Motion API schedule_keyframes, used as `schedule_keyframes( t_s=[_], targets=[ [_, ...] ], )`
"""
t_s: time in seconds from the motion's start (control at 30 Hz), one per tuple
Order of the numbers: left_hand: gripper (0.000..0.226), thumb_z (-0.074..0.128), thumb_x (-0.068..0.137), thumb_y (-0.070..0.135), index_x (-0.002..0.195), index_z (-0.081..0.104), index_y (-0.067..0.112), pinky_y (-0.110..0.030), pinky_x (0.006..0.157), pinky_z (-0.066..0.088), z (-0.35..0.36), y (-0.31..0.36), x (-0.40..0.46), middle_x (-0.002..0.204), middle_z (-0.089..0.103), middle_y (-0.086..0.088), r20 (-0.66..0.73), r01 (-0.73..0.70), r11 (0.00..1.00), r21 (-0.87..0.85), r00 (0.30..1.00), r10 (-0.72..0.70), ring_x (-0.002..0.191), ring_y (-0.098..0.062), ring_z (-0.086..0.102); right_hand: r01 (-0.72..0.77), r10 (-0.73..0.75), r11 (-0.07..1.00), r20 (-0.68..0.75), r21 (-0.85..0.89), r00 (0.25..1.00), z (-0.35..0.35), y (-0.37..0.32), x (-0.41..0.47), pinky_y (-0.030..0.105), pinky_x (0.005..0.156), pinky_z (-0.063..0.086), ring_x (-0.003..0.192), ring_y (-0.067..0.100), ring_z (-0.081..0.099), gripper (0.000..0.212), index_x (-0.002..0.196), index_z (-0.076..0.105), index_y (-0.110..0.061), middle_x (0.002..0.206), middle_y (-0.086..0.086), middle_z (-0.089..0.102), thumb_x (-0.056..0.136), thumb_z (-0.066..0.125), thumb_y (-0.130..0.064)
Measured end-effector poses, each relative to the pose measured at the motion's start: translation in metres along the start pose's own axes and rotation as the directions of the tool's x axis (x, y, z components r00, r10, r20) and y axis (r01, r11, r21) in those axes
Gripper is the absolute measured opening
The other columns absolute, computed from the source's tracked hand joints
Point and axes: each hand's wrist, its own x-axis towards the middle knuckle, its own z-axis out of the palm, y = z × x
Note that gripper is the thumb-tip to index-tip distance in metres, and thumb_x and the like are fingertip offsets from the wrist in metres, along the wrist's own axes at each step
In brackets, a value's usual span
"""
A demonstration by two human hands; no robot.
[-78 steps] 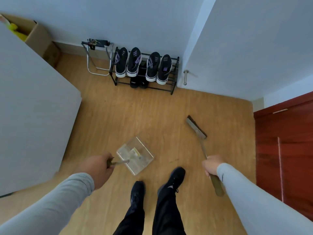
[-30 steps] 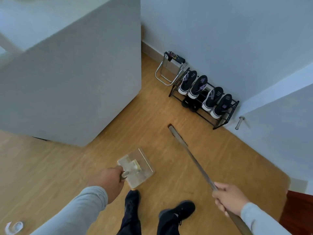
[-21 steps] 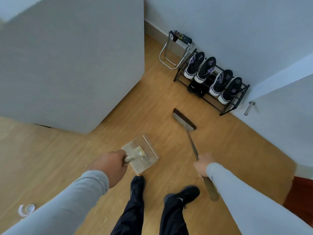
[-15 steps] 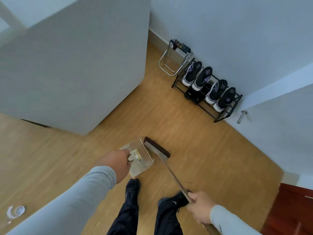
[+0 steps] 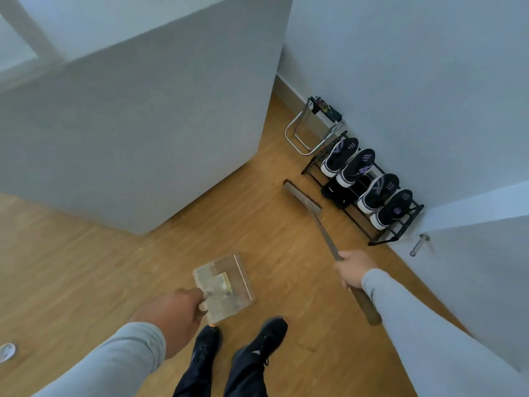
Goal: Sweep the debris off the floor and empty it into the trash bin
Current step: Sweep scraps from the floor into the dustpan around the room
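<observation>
My left hand (image 5: 171, 313) grips the handle of a clear plastic dustpan (image 5: 226, 285), held just above the wooden floor in front of my feet. Pale debris lies inside the pan. My right hand (image 5: 353, 270) grips the long handle of a broom (image 5: 323, 230). The broom's head (image 5: 302, 196) reaches out to the floor beside the shoe rack. No trash bin is in view.
A black shoe rack (image 5: 369, 190) with several dark sneakers stands along the right wall, and a folded metal stool (image 5: 312, 130) stands beyond it. A large white cabinet (image 5: 143, 124) fills the left. A small white scrap (image 5: 7, 351) lies at the far left edge.
The broom head has swung away from the dustpan's lip out to the floor by the shoe rack. My right hand rose up and forward. The dustpan stays in my left hand.
</observation>
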Motion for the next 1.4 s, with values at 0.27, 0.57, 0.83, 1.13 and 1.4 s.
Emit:
schedule_keyframes(
  t_s=[0.27,0.57,0.83,1.13,1.4],
  targets=[
    [0.022,0.036,0.099,0.05,0.11,0.051,0.039,-0.027,0.075,0.052,0.001,0.004,0.0,0.096,0.059,0.013,0.038,0.026,1.0,-0.006,0.999,-0.026,0.083,-0.009,0.06,-0.04,0.028,0.918,-0.035,-0.394,0.999,0.039,-0.012,0.072,0.034,0.093,0.05,0.12,0.029,0.059,0.048,0.146,0.044,-0.013,0.138,0.01,0.055,0.099,0.042,-0.012],
    [0.018,0.039,0.099,0.048,0.107,0.052,0.037,-0.026,0.072,0.053,-0.004,0.006,-0.008,0.091,0.059,0.013,0.05,0.037,0.999,0.001,0.998,-0.037,0.079,-0.009,0.061,0.022,0.097,0.904,0.254,-0.427,0.962,0.071,0.109,-0.074,0.025,0.094,0.051,0.118,0.022,0.061,0.057,0.153,0.036,-0.021,0.138,0.001,0.057,0.096,0.044,-0.026],
    [0.017,0.043,0.098,0.044,0.106,0.055,0.035,-0.026,0.067,0.051,-0.005,0.007,0.001,0.091,0.062,0.012,0.013,0.033,0.998,0.052,0.999,-0.034,0.078,-0.01,0.061,-0.199,0.208,0.974,0.082,-0.107,0.975,0.005,0.158,-0.109,0.02,0.049,0.045,0.052,0.009,0.059,0.054,0.146,0.048,-0.033,0.074,-0.013,0.06,0.094,0.055,-0.022],
    [0.022,0.045,0.098,0.044,0.113,0.055,0.034,-0.032,0.075,0.058,0.006,0.001,-0.001,0.091,0.063,0.012,-0.02,0.025,0.998,0.053,1.0,-0.024,0.078,-0.011,0.062,-0.261,0.272,0.961,0.164,-0.087,0.948,0.138,0.117,-0.069,0.037,0.081,0.058,0.088,0.027,0.065,0.055,0.147,0.041,-0.019,0.119,0.005,0.062,0.092,0.045,-0.021],
    [0.018,0.045,0.098,0.035,0.108,0.059,0.028,-0.028,0.057,0.05,0.024,0.002,-0.011,0.083,0.063,0.007,-0.061,-0.022,0.995,0.097,0.998,0.028,0.071,-0.013,0.062,-0.19,0.157,0.98,0.348,0.063,0.924,0.197,0.159,-0.201,0.022,0.068,0.053,0.076,0.012,0.062,0.061,0.154,0.036,-0.03,0.108,-0.006,0.062,0.097,0.052,-0.018]
  ],
)
